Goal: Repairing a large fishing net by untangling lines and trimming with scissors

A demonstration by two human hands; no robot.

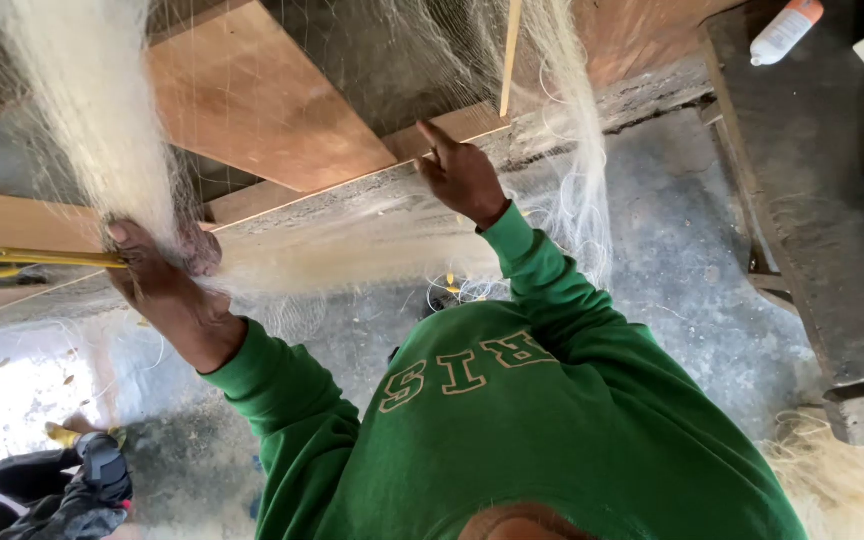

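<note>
Grey concrete floor (692,230), wooden planks (252,100), perhaps a dark bench (822,200).

A white bottle with an orange cap (786,30) lies on the dark bench (812,200), top right.

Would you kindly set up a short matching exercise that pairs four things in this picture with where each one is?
Things:
1. left hand
2. right hand
3. white bottle
4. yellow tool

Places:
A. lying on the dark bench, top right
B. clutching a pale bunch of net
C. raised, forefinger up against the fine mesh
D. sticking out leftward beside the net bunch

Pairs: 1-B, 2-C, 3-A, 4-D
</note>
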